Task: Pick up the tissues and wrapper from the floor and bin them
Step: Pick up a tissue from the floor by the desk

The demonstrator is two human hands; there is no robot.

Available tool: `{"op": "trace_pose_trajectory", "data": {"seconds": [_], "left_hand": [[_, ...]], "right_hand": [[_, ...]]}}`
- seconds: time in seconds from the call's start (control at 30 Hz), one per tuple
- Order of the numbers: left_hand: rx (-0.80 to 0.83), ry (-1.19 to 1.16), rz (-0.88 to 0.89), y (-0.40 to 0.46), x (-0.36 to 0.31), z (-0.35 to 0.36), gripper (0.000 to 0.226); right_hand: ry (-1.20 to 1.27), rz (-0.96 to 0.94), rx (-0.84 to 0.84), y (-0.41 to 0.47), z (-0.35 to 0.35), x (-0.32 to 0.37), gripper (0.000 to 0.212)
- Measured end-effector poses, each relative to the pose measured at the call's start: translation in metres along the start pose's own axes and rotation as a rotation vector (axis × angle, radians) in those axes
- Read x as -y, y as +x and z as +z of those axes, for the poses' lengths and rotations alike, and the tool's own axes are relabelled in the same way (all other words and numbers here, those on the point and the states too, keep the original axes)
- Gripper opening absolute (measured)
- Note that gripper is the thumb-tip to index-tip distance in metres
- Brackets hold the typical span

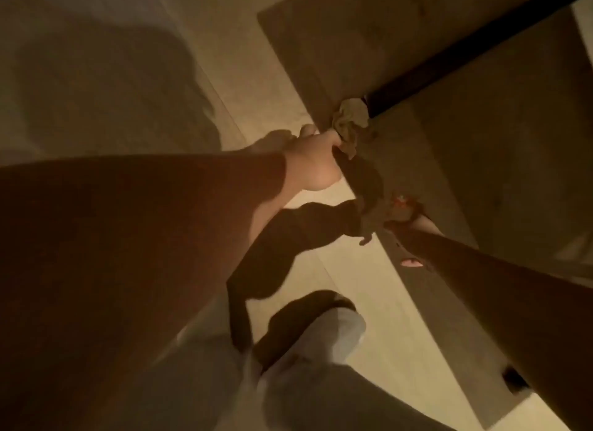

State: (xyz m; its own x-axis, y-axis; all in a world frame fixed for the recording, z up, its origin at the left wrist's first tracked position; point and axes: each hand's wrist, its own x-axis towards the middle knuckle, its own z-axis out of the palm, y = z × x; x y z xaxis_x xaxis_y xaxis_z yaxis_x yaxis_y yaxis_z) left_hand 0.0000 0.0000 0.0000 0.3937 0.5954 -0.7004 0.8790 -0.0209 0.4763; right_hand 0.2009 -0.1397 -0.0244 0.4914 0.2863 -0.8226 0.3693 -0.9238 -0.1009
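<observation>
A crumpled pale tissue point(349, 120) lies on the floor against the foot of a dark furniture leg point(449, 65). My left hand point(316, 161) reaches out from the left, and its fingertips are pinched on the tissue's near edge. My right hand point(417, 223) comes in from the lower right, deep in shadow. It is closed around a crumpled wad point(369, 220) with a reddish wrapper point(400, 202) showing at the top. The dim light hides the details of that bundle.
A darker mat point(497, 148) covers the floor under the furniture, and pale tiles point(353, 286) lie in front of it. My grey-trousered leg point(308, 366) stands at the bottom centre. A small dark foot point(515, 379) sits at the mat's near edge.
</observation>
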Motion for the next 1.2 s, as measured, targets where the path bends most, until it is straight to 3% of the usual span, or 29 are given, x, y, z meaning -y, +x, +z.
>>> {"op": "trace_pose_trajectory", "data": {"seconds": [0.1,0.2,0.33,0.47,0.7,0.8,0.93,1.03,1.07,1.2], "left_hand": [[-0.052,0.173,0.028,0.058,0.002,0.022,0.072],[-0.093,0.274,0.032,0.097,-0.009,0.044,0.062],[-0.092,0.486,-0.004,0.124,-0.021,0.057,0.064],[-0.079,0.66,0.058,0.129,-0.02,0.067,0.052],[-0.174,0.507,0.196,0.116,0.009,0.07,0.025],[-0.143,0.353,0.193,0.113,0.025,0.066,0.03],[-0.113,0.197,0.066,0.101,0.039,0.052,0.036],[-0.078,0.116,-0.031,0.063,0.048,0.035,0.028],[-0.065,0.103,-0.067,0.046,0.052,0.029,0.032],[-0.065,0.056,-0.228,-0.054,0.074,0.002,0.043]], "right_hand": [[-0.136,-0.087,-0.119,0.047,0.011,-0.003,0.073],[-0.199,-0.23,-0.216,0.085,0.018,-0.009,0.083],[0.069,-0.255,-0.367,0.103,0.02,-0.022,0.068],[0.083,-0.277,-0.483,0.107,0.023,-0.034,0.048],[0.117,-0.269,-0.462,0.107,0.031,-0.026,0.026],[0.038,-0.244,-0.45,0.105,0.034,-0.021,0.027],[-0.028,-0.176,-0.348,0.088,0.031,0.001,0.03],[0.151,-0.165,-0.055,0.048,0.034,0.027,0.01],[0.175,-0.192,0.0,0.031,0.037,0.034,0.015],[0.171,-0.27,0.05,-0.056,0.043,0.065,0.017]]}}
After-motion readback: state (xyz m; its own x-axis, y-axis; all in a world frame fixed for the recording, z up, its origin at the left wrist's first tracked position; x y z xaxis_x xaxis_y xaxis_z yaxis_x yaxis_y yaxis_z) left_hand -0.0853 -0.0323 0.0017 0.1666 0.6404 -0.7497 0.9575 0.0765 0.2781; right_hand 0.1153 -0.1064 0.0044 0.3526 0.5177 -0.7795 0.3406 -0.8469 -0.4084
